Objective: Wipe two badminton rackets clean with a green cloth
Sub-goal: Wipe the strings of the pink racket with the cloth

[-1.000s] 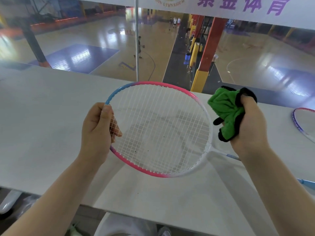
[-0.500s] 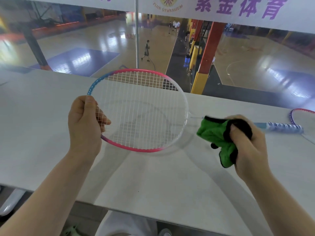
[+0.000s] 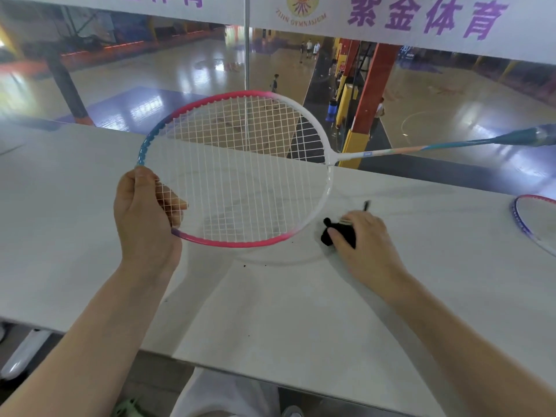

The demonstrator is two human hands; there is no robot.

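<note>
White ledge [image 3: 75, 206] above glossy court [image 3: 180, 79]

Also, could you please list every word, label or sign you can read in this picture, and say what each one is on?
"紫金体育", purple characters on the white banner along the top.
"ZIJIN GYMNASIUM", small curved lettering under the banner's round logo.
More purple characters at the banner's top left: cut off by the frame, unreadable.
Small blue label on the shaft of the held racket: too small to read.

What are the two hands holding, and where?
The left hand grips the racket by its frame edge. The right hand grips the bunched cloth against the table.
</note>
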